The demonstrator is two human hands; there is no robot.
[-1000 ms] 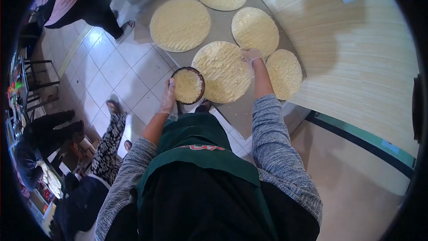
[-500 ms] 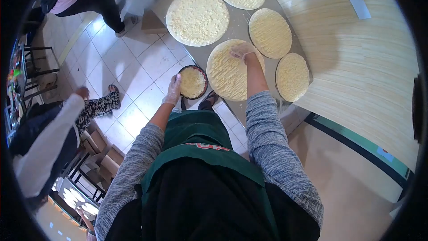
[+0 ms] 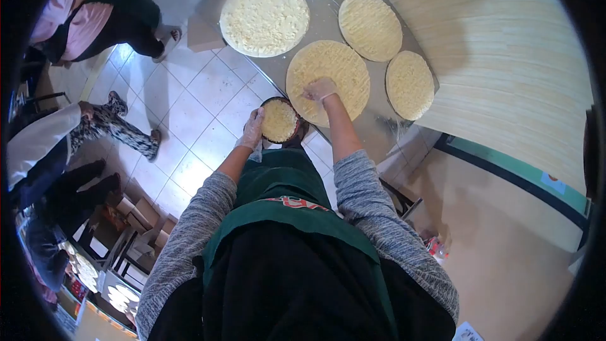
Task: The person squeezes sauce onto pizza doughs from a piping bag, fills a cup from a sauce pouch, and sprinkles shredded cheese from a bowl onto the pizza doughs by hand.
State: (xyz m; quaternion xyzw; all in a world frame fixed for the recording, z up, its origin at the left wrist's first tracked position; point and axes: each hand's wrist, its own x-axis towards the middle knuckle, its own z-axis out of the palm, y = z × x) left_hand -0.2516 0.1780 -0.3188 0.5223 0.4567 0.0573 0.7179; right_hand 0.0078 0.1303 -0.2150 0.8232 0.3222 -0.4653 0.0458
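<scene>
My left hand, in a clear plastic glove, grips the rim of a dark round bowl of shredded cheese. The bowl is beside the table edge, in front of my apron. My right hand, also gloved, is over the lower left part of a large round pizza covered in pale shredded cheese. Its fingers are bent together and point down at the topping; whatever may be in them is hidden. Another large cheese-covered pizza lies just beyond.
Several pizzas lie on the grey metal table, among them a smaller one at right. A wood-patterned surface borders it. At left, a person in pink and a person in patterned trousers stand on the tiles. Cardboard boxes sit lower left.
My right hand has moved left and nearer to me across the pizza, its fingers drawing in. The bowl stays in my left hand. The people at left have shifted, and the view has tilted slightly.
</scene>
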